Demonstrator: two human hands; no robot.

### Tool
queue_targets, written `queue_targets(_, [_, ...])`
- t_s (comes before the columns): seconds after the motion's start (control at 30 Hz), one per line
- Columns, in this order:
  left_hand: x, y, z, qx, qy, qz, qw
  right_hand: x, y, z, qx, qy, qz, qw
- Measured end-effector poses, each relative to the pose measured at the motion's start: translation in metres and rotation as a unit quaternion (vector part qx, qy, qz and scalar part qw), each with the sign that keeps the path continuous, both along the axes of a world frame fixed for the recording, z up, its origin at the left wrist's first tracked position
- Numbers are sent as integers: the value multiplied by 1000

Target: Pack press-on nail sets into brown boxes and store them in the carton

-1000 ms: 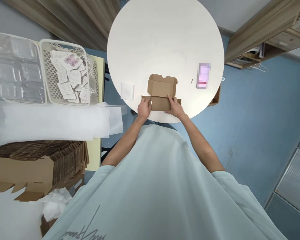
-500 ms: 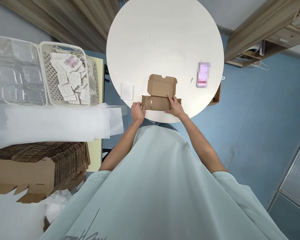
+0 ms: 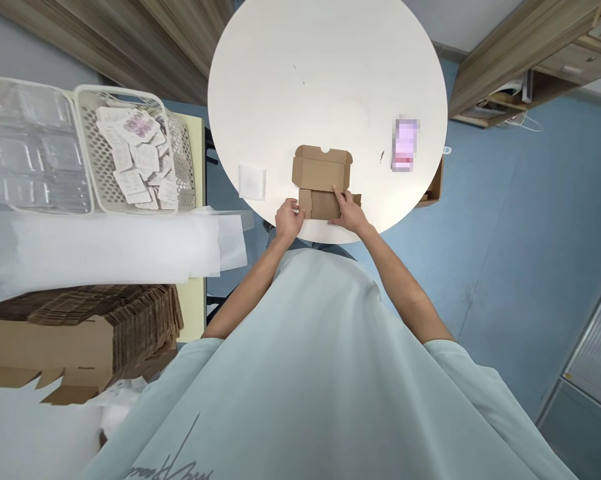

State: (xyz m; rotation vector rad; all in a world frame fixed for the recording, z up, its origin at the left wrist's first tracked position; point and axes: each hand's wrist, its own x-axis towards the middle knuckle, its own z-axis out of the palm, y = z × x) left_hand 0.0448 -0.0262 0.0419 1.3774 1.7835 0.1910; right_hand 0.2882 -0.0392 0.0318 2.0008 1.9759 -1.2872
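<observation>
At the near edge of the round white table, I have the cardboard box, open, between both hands. To its left, near the left hand, lies a white packet; well to its right lies a pixelated pink item. On the yellow side table to the left I register a perforated white basket of printed packets, clear plastic containers, white sheets and a stack of flat cardboard. The right hand covers part of the tray's right end.

The box's long axis runs left to right, roughly parallel to the table's near edge. The lid opens away from the wearer, its notch at the far edge. The right flap projects outward beyond the right hand.

Right grip: thumb and forefinger spread wide — one at the near wall, one at the lid hinge — holding the box. Left grip: fingers bent, fingertips at the left end wall; I cannot tell whether they pinch it.
</observation>
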Motion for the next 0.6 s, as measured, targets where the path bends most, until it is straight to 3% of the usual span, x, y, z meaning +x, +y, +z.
queue_targets(0.17, [-4,9,-9,-14,19,-10,1000,1,-1,2,-4,7,11,1000])
queue_targets(0.6, [1,14,-3,-8,63,-59,996,-1,0,8,-14,10,-2,1000])
